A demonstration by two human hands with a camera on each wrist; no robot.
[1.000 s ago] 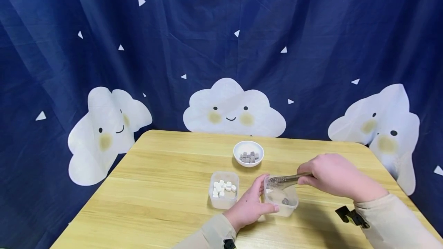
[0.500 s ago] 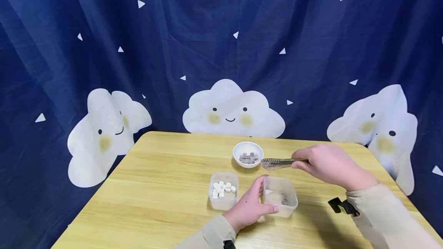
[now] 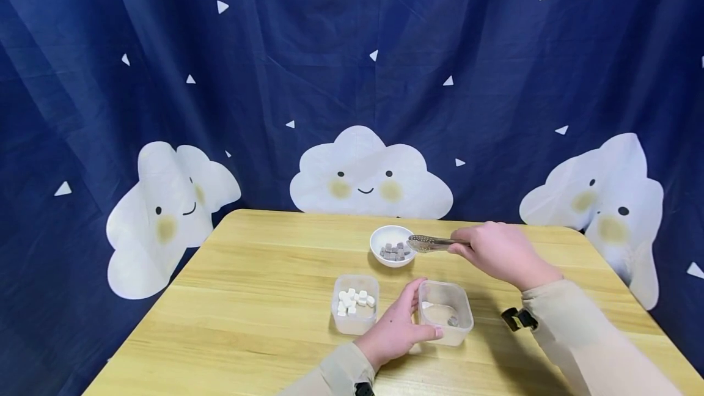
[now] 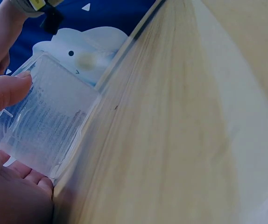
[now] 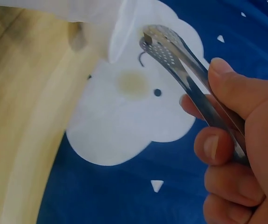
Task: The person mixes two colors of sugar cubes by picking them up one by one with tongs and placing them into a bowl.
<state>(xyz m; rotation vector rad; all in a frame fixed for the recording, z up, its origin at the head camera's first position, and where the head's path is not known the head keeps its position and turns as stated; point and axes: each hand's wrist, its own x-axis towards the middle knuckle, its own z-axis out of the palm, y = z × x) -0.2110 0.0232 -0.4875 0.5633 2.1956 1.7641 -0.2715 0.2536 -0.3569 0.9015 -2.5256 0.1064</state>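
Note:
My right hand (image 3: 497,252) grips metal tongs (image 3: 431,244) with perforated tips, which hover at the right rim of the white bowl (image 3: 379,238). Grey cubes (image 3: 395,253) lie in that bowl. In the right wrist view the tongs' tips are close together, with a small dark piece (image 5: 148,38) between them. My left hand (image 3: 397,330) holds a clear plastic container (image 3: 453,336), thumb on its near side and fingers at its left side. One grey cube (image 3: 453,321) sits inside it. The left wrist view shows the thumb (image 4: 12,91) against the container's wall.
A second clear container (image 3: 354,324) with several white cubes (image 3: 352,301) stands left of my left hand. Everything rests on a wooden table (image 3: 247,298). Behind it hangs a dark blue curtain (image 3: 264,29) with white clouds and triangles.
My right hand and the tongs have risen out of the held container and moved away from me, up to the bowl's right rim. My left hand and the container stay put.

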